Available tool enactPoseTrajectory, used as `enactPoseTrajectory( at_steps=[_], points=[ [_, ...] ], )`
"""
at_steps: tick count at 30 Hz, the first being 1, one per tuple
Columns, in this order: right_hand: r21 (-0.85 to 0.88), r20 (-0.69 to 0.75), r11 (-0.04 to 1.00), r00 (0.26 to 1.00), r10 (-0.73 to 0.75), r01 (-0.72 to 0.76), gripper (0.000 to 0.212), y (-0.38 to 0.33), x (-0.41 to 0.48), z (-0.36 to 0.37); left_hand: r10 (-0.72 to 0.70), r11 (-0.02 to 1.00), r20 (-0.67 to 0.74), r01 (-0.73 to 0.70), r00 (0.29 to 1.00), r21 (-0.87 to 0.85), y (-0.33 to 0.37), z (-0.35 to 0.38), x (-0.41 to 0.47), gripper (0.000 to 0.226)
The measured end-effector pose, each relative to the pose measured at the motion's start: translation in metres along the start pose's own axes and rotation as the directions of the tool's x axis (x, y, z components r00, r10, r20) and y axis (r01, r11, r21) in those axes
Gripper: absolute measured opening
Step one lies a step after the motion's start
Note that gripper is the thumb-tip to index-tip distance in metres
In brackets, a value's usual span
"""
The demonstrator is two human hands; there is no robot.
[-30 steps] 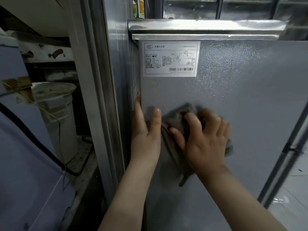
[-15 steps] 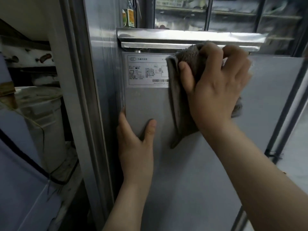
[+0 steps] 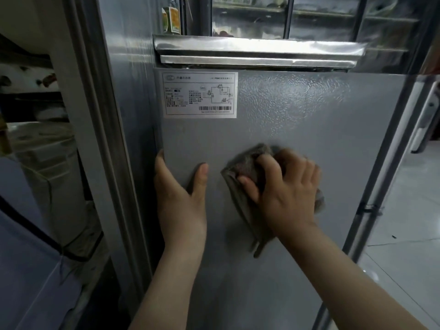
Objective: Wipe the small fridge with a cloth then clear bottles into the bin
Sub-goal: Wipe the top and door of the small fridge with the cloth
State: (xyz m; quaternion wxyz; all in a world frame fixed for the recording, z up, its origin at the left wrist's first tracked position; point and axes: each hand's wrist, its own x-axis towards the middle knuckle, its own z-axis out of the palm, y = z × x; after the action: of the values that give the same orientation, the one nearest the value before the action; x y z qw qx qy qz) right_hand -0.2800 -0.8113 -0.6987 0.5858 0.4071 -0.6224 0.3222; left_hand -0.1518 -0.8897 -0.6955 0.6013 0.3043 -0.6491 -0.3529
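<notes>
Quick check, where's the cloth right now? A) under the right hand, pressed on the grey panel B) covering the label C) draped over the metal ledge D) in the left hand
A: the right hand presses the cloth flat against the grey panel, below the label; the left hand is bare.

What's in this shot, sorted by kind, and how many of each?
Hands: 2 (left hand, right hand)
Cloths: 1 (grey cloth)
Fridges: 1 (fridge)
Labels: 1 (label)
Buckets: 1 (white bucket)
Total: 6

A white bucket [image 3: 47, 167] stands left, tiled floor [image 3: 409, 210] right (glossy).
</notes>
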Motion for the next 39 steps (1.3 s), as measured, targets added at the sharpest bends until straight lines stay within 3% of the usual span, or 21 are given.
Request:
enactPoseTrajectory(
  at_steps=[6,12,20,28,33,39],
  points=[
    [0.039,-0.169,0.964,0.949,0.265,-0.263,0.041,0.010,0.085,-0.008,0.002,0.999,-0.032,-0.004,0.999,-0.044,0.003,0.003,-0.005,0.068],
    [0.045,-0.154,0.960,0.948,0.280,-0.276,0.038,0.009,0.058,-0.001,-0.003,1.000,-0.068,0.002,0.998,-0.014,0.003,0.007,-0.004,0.070],
    [0.004,0.020,0.997,0.997,0.072,-0.072,0.042,0.017,-0.014,-0.001,-0.008,0.999,-0.090,0.013,0.996,0.052,0.008,0.009,-0.009,0.083],
    [0.020,-0.074,0.989,0.986,0.149,-0.148,0.037,0.023,0.079,-0.011,-0.022,1.000,-0.054,0.023,0.998,0.017,0.009,0.008,-0.012,0.086],
    [0.032,-0.032,0.988,0.987,0.155,-0.154,0.041,0.022,0.025,-0.006,-0.021,0.997,-0.085,0.027,0.996,0.072,0.008,0.007,-0.009,0.087],
    [0.033,0.049,0.987,0.987,0.156,-0.157,0.045,0.037,-0.025,-0.009,0.207,0.942,-0.094,-0.173,0.974,0.286,0.018,0.014,-0.021,0.088]
  ],
)
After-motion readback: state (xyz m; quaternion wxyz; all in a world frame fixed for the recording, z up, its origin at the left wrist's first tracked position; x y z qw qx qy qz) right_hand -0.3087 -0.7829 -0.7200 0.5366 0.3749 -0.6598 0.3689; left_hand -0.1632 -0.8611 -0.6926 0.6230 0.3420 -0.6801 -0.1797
